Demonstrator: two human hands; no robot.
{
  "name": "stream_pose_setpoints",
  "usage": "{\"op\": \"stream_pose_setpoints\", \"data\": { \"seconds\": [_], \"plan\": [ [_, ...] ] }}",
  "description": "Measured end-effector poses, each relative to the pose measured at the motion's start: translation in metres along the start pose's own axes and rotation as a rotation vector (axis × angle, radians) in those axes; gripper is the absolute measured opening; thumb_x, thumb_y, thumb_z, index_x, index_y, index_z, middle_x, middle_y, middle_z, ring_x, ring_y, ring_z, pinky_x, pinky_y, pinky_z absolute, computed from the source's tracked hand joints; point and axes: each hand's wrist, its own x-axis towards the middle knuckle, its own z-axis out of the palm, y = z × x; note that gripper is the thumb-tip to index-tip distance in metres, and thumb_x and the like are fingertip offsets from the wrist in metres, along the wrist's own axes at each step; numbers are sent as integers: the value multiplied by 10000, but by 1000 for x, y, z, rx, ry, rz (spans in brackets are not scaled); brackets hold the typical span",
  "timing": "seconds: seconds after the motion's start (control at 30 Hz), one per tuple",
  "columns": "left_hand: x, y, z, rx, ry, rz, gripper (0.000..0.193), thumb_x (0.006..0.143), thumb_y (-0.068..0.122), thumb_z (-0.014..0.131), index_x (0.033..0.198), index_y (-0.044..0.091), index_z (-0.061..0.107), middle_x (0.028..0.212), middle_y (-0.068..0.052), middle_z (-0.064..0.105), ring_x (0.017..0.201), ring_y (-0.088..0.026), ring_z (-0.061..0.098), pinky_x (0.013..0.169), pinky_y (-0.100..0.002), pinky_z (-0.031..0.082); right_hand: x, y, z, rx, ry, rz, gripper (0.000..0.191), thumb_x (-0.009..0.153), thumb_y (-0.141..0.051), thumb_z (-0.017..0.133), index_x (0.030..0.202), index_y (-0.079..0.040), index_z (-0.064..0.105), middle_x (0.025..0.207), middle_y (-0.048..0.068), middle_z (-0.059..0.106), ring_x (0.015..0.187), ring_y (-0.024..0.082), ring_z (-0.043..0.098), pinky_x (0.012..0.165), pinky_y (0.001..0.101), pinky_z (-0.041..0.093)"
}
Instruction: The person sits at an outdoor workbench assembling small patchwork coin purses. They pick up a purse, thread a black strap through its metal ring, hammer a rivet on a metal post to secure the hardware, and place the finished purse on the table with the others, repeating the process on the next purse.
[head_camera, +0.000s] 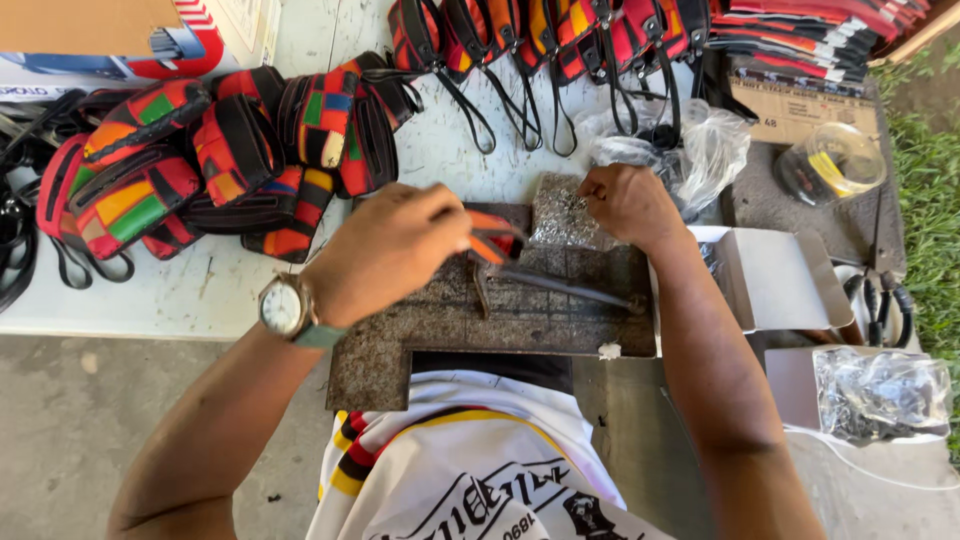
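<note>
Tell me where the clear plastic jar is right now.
Head view, upper right: the clear plastic jar lies on its side on a dark slab, just below a cardboard box.

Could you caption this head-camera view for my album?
Left hand grips an orange-handled tool; right hand reaches into a bag of small metal parts.

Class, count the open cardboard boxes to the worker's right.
2: one small open box beside the right forearm, empty as far as visible; another nearer the camera, holding a clear plastic bag. Others may be hidden.
</note>
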Motion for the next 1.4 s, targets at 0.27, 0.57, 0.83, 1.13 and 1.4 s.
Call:
{"op": "stream_pose_setpoints", "data": {
  "seconds": [0.27, 0.57, 0.83, 1.13, 1.4],
  "plan": [
    [29, 27, 22, -33, 322, 193, 416, 894, 266, 786, 1229, 79, 628, 1140, -86, 665, 984, -251, 680, 810, -348, 578, -21, -39, -23, 223, 312, -28, 128, 900, -44, 760, 1023, -11, 758, 929, 172, 765, 773, 238, 740, 702, 366, 590],
    [36, 13, 36, -539, 478, -171, 322, 1036, 134, 639, 1339, 63, 557, 1158, -65, 709, 1038, -244, 746, 877, -350, 605, -57, -113, 24, 1450, 253, 256, 126, 948, 35, 702, 1070, 28, 732, 962, 116, 761, 812, 142, 726, 767, 299, 628],
    [36, 27, 50, -200, 661, -204, 497, 822, 231, 840, 1184, -17, 607, 1150, -179, 675, 1069, -302, 668, 978, -491, 470, -58, -126, 45, 1591, 142, 122, 115, 948, 24, 708, 1060, 20, 734, 1013, 97, 760, 856, 128, 717, 769, 282, 601],
    [18, 38, 83, -704, 646, -469, 242, 936, 191, 799, 1012, 17, 649, 890, -72, 763, 779, -119, 725, 709, -278, 576, -56, -132, 58, 1724, 435, 135, 316, 905, 91, 742, 1073, -65, 525, 976, 88, 711, 889, 134, 698, 795, 261, 580],
    [22, 52, 70, -700, 635, -398, 254, 921, 161, 822, 1018, 21, 633, 902, -83, 756, 798, -140, 746, 728, -287, 591, -62, -119, 51, 1872, 301, -32, 361, 898, 112, 755, 1022, -84, 479, 986, 80, 698, 907, 135, 698, 798, 267, 583]
  ]
}}
